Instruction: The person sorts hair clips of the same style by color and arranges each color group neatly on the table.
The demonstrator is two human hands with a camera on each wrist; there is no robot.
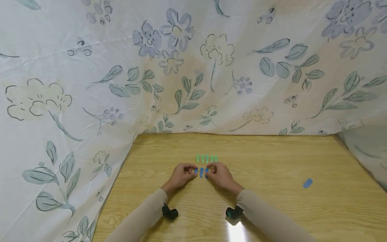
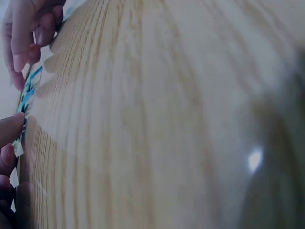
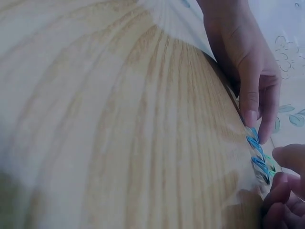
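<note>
Three blue hair clips lie side by side on the wooden table, the middle hair clip [image 1: 201, 172] untouched between the hands. My left hand [image 1: 182, 175] pinches the left blue hair clip [image 1: 196, 171] between thumb and index finger at its two ends. With thumb and index finger, my right hand [image 1: 221, 175] holds the right blue hair clip [image 1: 206, 172] in the same way, partly covering it. Just beyond stands a row of several green hair clips [image 1: 207, 158]. In the right wrist view, blue looped hair clips [image 3: 259, 162] show between the fingers of both hands.
A separate blue piece [image 1: 307, 183] lies on the right part of the wooden table [image 1: 260, 158]. Floral cloth [image 1: 187, 101] hangs along the table's back edge and left side. Black wrist cameras [image 1: 170, 213] sit below both sleeves.
</note>
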